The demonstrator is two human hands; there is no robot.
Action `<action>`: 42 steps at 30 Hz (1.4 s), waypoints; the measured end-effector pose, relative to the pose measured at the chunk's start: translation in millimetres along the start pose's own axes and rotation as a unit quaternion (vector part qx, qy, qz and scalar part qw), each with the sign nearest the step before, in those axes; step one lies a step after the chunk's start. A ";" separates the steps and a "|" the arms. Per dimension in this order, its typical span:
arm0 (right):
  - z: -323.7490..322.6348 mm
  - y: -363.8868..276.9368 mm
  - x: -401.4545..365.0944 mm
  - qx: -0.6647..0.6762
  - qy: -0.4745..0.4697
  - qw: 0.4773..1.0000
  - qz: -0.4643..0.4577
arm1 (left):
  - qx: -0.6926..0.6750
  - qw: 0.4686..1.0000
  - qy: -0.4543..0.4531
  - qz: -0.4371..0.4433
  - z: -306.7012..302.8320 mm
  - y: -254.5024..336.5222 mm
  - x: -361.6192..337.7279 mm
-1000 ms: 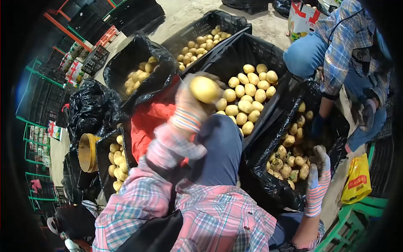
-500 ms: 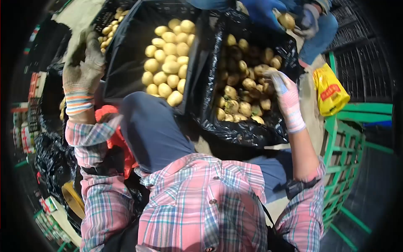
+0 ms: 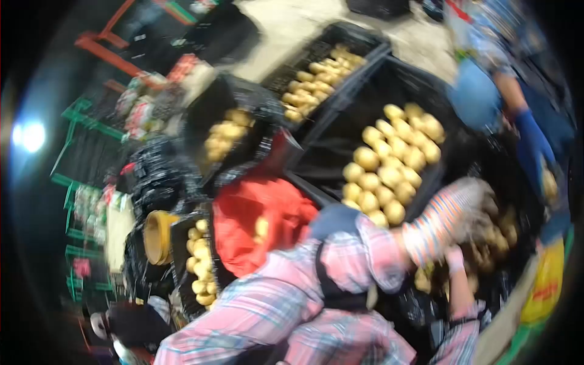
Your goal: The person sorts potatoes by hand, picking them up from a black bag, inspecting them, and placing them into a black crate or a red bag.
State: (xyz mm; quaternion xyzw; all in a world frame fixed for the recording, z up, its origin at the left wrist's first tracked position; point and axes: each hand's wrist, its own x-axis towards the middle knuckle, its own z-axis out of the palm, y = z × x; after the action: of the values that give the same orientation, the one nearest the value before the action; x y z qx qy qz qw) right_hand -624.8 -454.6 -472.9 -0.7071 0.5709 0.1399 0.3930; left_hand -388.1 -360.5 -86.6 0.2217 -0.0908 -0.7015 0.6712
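My left hand [image 3: 459, 210], in a grey knit glove with a striped cuff, reaches across over the black-lined crate of potatoes [image 3: 502, 234] at the right. Motion smears its fingers, so I cannot see whether they hold anything. Below it, only the pale pink glove cuff of my right hand [image 3: 454, 258] shows at the same crate; its fingers are hidden. Next to my left hand stands a second black crate [image 3: 331, 143], with clean yellow potatoes [image 3: 392, 161] gathered toward its right side.
Further crates hold potatoes [image 3: 325, 79] at the back and potatoes [image 3: 228, 134] at the left. A red bag [image 3: 255, 219] and a yellow tub [image 3: 159, 237] stand near my left arm. A co-worker's blue sleeve [image 3: 535, 143] and a yellow bag [image 3: 542, 283] are at right.
The view has swung left. My left hand has crossed from the far left to the right-hand crate, now covering part of my right hand.
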 end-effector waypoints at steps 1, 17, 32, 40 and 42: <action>9.9 4.1 7.2 -0.020 0.000 1.000 0.023 | 0.034 0.995 0.079 -0.056 8.4 3.2 3.4; -102.4 -79.5 -119.8 0.517 -0.184 0.836 -0.028 | 0.154 0.988 0.000 0.003 -9.8 -6.2 -2.9; -200.9 -145.1 -335.2 0.511 0.106 0.804 -0.285 | 0.247 0.951 -0.120 -0.140 19.8 -68.4 -31.8; -197.4 -147.0 -321.0 0.382 0.316 0.806 -0.323 | 0.221 0.964 -0.148 -0.005 24.9 -97.0 -34.2; -199.5 -137.1 -318.3 0.447 0.266 0.801 -0.296 | 0.213 0.964 -0.149 -0.062 25.6 -90.8 -35.7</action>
State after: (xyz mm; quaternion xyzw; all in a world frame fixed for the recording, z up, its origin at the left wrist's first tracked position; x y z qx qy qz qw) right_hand -647.5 -370.0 -82.7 -0.5975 0.4147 -0.4474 0.5204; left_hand -481.1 -322.3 -95.8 0.2572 -0.3230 -0.7316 0.5425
